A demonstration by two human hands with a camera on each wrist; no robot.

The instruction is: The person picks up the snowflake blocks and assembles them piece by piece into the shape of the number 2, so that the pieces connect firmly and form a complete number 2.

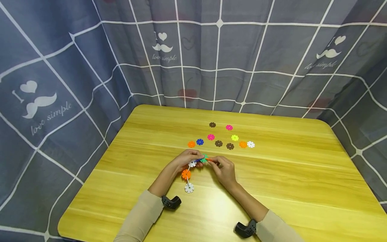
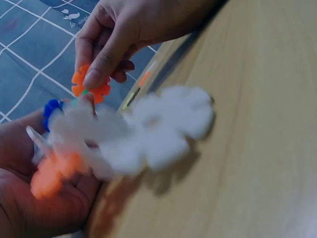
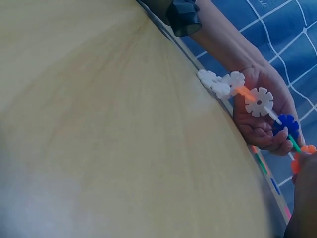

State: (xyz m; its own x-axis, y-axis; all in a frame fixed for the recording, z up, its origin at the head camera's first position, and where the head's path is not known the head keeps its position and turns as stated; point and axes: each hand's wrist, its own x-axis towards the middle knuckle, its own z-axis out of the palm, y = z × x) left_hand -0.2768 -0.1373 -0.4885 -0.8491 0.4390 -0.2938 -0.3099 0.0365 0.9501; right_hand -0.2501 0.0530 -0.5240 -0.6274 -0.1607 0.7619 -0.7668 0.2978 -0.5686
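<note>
Both hands work at a chain of flower-shaped, slotted plastic discs joined edge to edge above the table. My left hand [image 1: 185, 158] holds the chain near its blue disc [image 3: 286, 127]. Below it, a white disc [image 1: 192, 164], an orange disc [image 1: 186, 174] and another white disc [image 1: 189, 187] trail towards me. A green disc [image 1: 204, 158] extends from the blue one. My right hand [image 1: 225, 169] pinches a second orange disc [image 2: 78, 88] between thumb and finger, against the green disc. In the left wrist view the near white discs are blurred; whether the orange disc's slot is seated cannot be seen.
Loose discs lie farther back on the wooden table [image 1: 287, 174]: orange [image 1: 191, 144], blue [image 1: 200, 142], pink [image 1: 211, 137], brown [image 1: 218, 143], yellow [image 1: 234, 137] and white [image 1: 250, 144], among several others. A grey checked curtain [image 1: 199, 80] surrounds the table's back and sides.
</note>
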